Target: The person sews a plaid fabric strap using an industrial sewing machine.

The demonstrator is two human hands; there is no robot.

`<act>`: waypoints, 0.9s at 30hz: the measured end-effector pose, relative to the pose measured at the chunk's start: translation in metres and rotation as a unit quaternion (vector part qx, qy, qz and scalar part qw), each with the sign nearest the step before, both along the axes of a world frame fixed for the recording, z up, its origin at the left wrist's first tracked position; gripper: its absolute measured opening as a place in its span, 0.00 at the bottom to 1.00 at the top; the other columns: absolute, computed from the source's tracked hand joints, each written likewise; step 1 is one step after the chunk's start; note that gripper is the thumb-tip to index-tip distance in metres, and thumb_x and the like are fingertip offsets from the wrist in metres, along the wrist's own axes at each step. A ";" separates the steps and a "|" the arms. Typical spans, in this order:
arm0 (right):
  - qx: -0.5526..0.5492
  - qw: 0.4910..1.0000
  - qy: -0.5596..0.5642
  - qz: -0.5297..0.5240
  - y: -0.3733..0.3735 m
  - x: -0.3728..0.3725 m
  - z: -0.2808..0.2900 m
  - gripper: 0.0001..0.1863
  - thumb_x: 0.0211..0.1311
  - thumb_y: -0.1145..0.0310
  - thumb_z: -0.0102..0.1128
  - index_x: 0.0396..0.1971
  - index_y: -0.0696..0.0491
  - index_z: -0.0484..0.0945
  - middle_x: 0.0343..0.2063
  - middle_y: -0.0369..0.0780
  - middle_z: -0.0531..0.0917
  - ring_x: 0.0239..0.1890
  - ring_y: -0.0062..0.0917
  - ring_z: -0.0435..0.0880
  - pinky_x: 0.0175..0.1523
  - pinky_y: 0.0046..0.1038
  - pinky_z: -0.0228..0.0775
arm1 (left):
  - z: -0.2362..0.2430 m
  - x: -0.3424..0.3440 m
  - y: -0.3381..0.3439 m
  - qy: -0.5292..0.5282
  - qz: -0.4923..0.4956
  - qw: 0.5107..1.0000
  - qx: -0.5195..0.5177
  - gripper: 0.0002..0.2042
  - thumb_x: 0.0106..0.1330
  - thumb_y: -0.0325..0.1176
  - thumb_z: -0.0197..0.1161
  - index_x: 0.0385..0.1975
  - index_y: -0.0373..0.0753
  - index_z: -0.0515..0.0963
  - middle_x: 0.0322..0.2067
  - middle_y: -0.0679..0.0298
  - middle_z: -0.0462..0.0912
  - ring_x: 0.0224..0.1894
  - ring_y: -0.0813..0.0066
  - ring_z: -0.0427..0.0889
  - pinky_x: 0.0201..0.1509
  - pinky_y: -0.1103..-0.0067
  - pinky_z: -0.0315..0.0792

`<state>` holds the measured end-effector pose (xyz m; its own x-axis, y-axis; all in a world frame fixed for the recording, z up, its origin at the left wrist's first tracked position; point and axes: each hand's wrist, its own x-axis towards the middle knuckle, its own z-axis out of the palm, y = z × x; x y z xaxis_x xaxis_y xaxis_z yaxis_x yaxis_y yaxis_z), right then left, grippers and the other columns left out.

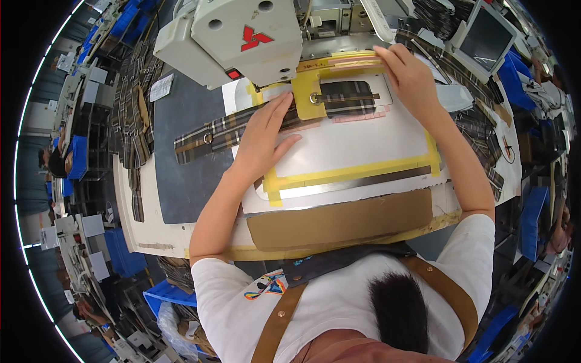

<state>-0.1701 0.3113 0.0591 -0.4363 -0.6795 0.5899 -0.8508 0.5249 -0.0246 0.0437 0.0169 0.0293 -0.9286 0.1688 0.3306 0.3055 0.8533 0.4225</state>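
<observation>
My left hand [266, 136] lies flat on a plaid fabric strap [227, 132], fingers stretched out and thumb apart, near the sewing machine's needle area. A metal ring [208, 138] sits on the strap's left part. To the right, a yellow template piece [310, 100] overlaps the plaid fabric, with a metal eyelet showing beside it. My right hand [413, 81] is open, its fingertips resting at the upper right corner of the yellow-taped white sewing template [363, 145]. Under the machine head [242, 42], the needle area is partly hidden.
Plaid pieces [134, 103] are piled on the left of the table, and more plaid pieces [478, 136] lie on the right. A screen [484, 39] stands at the back right. A brown pad [339, 219] lines the front edge. Blue bins [169, 296] stand below.
</observation>
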 end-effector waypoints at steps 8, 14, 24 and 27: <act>0.014 0.980 -0.132 0.146 -0.014 0.038 -0.018 0.28 0.64 0.64 0.72 0.62 0.55 0.78 0.55 0.45 0.80 0.56 0.41 0.81 0.61 0.39 0.75 | -0.012 -0.003 -0.017 0.027 0.035 0.995 -0.088 0.30 0.71 0.39 0.68 0.71 0.35 0.71 0.71 0.54 0.73 0.71 0.51 0.71 0.76 0.59 0.64; 0.074 0.975 0.033 0.206 -0.024 0.047 -0.034 0.16 0.54 0.74 0.69 0.44 0.60 0.83 0.43 0.41 0.83 0.47 0.33 0.83 0.56 0.33 0.76 | -0.010 -0.007 -0.013 0.023 0.030 0.996 -0.079 0.27 0.72 0.38 0.68 0.68 0.35 0.74 0.69 0.55 0.76 0.71 0.53 0.73 0.74 0.60 0.66; 0.067 0.975 0.029 0.210 0.017 0.105 -0.024 0.13 0.52 0.74 0.63 0.39 0.58 0.82 0.41 0.39 0.80 0.45 0.31 0.80 0.57 0.33 0.74 | 0.029 0.023 0.000 -0.059 -0.031 0.998 -0.024 0.18 0.68 0.37 0.72 0.54 0.38 0.83 0.58 0.56 0.84 0.62 0.53 0.80 0.67 0.63 0.73; 0.067 0.975 -0.009 0.214 0.030 0.131 -0.027 0.16 0.52 0.74 0.66 0.43 0.59 0.83 0.43 0.40 0.82 0.46 0.32 0.82 0.54 0.37 0.75 | 0.040 0.042 0.008 -0.056 -0.015 0.998 -0.025 0.11 0.67 0.36 0.72 0.44 0.38 0.86 0.49 0.59 0.87 0.52 0.55 0.84 0.58 0.65 0.77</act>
